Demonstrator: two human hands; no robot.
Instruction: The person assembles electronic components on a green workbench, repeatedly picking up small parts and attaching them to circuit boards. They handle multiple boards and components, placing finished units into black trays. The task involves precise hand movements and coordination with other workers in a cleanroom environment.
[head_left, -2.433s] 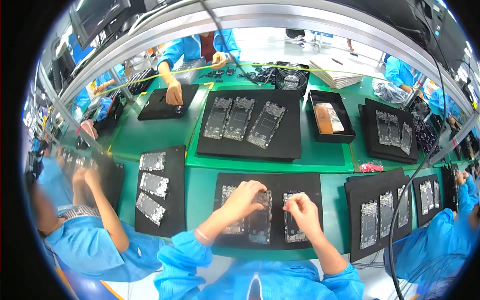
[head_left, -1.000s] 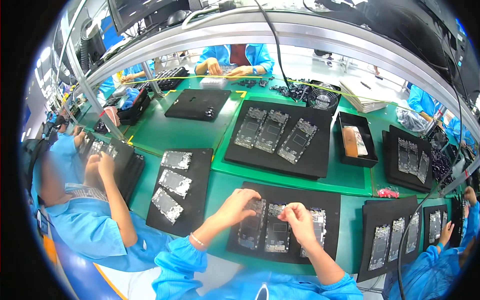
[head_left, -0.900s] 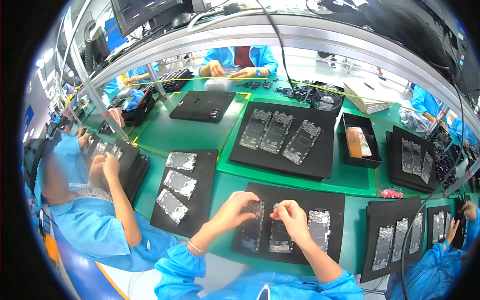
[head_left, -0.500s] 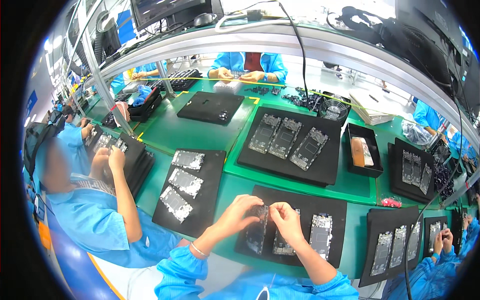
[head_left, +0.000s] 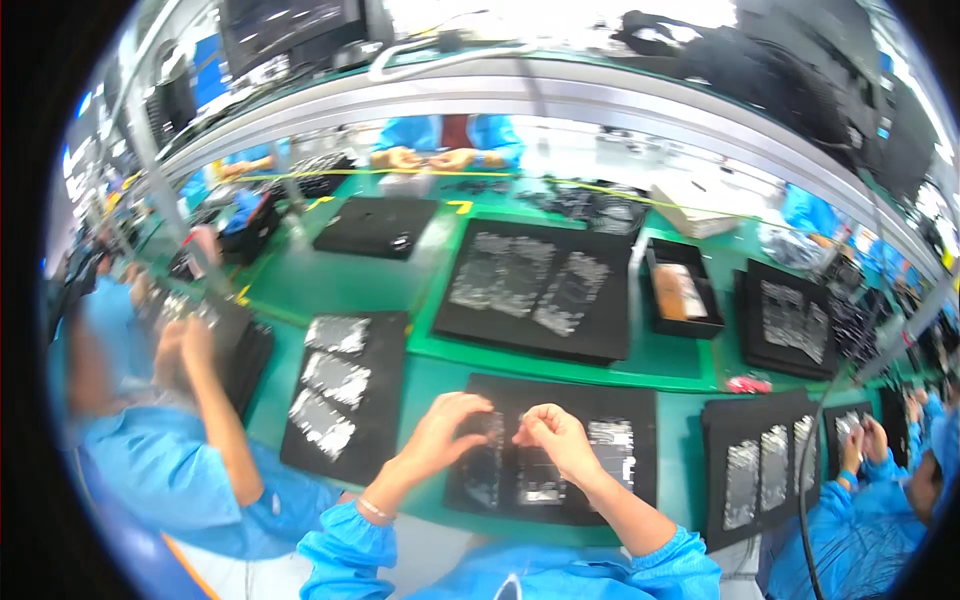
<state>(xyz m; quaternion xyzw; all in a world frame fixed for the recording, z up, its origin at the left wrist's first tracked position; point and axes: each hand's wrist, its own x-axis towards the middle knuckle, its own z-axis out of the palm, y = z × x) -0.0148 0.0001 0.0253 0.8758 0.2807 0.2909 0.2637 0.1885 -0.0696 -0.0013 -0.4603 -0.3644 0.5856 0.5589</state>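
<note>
My left hand (head_left: 440,432) is curled with thumb and fingertips at the upper end of a dark, narrow circuit board (head_left: 484,475). Blur hides whether that board rests on the black mat (head_left: 645,480) or is lifted slightly. Just right of it, my right hand (head_left: 560,440) pinches thumb and forefinger together; anything between them is too small to make out. Below the right hand, a silver-edged circuit board (head_left: 541,478) lies on the mat, partly covered. Another circuit board (head_left: 612,450) lies right of my right wrist.
To the left is a black mat (head_left: 385,350) with three boards. Beyond my hands, a larger stack of mats (head_left: 600,335) holds more boards; a black box (head_left: 705,325) stands beside it. Co-workers sit left, right and opposite. A metal rail (head_left: 400,108) spans the bench.
The whole view has shifted, so the bench appears further left, and it is blurrier. My right fingertips have drawn slightly away from the dark board; my left hand stays at it.
</note>
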